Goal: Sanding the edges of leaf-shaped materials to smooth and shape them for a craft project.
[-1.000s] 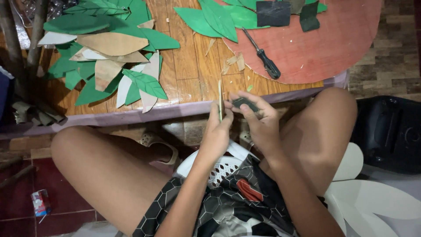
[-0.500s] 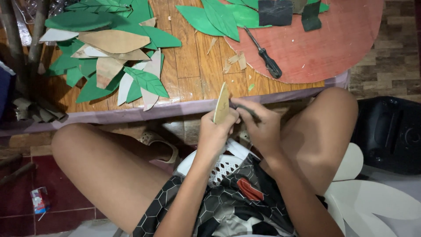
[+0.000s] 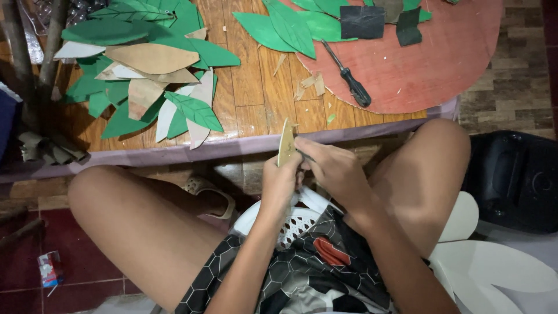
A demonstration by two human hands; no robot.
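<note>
My left hand (image 3: 280, 179) grips a small brown cardboard leaf shape (image 3: 286, 141), held upright just below the wooden table's front edge (image 3: 232, 145). My right hand (image 3: 332, 170) presses against it from the right, closed around a thin dark tool (image 3: 305, 156) whose tip meets the cardboard; what kind of tool it is cannot be made out. Both hands hover over my lap between my bare knees.
A heap of green and brown cut-out leaves (image 3: 145, 75) lies on the table's left. A red rounded board (image 3: 418, 58) carries more green leaves, dark squares and a black-handled screwdriver (image 3: 349, 81). A white plastic chair (image 3: 302, 218) is under me, a black bag (image 3: 517, 180) at right.
The cardboard leaf has turned from edge-on to more face-on in my left hand. Both hands have stayed in the same spot over my lap.
</note>
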